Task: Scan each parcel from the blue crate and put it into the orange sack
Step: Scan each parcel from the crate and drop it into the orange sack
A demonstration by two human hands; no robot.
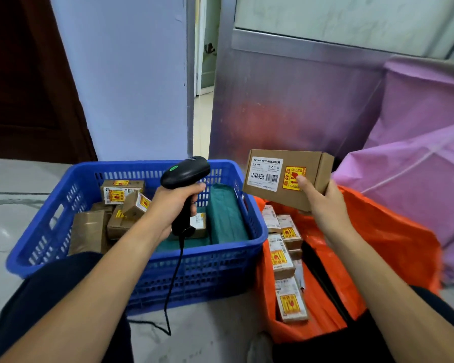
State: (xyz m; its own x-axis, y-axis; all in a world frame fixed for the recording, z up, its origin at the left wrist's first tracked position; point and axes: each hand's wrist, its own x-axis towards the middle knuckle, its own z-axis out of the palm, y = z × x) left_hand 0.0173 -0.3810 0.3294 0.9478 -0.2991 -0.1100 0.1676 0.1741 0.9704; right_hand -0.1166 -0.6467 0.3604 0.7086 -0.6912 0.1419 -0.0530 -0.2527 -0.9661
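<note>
Parcel (286, 176) of brown cardboard, with a white barcode label (266, 174) and a yellow fragile sticker (292, 178) on its face, is held up in the air just above the near-left edge of the orange sack (393, 237), beside the right wall of the blue crate (142, 260). The head view shows the task roughly midway. At least four small labelled boxes (282, 255) lie in a row inside the sack. The crate holds a loose heap of similar cardboard boxes (121, 192) on its left side and flat dark-green packages (226, 216) along its right, so a good share is left to scan. This parcel looks to be at the scanning step, not yet dropped in. The right hand (323, 203) is raised with the forearm reaching forward. It pinches the box at its lower right corner, thumb pressed on the sticker face and fingers wrapped behind, with the label turned towards the person and the scanner. The left hand (173, 203) is closed round the grip of a black handheld barcode scanner (185, 171), held upright over the crate with its head angled towards the parcel. Its cable (173, 284) hangs down over the crate's front wall to the floor. Pink sacks (417, 158) stand behind the orange one.
</note>
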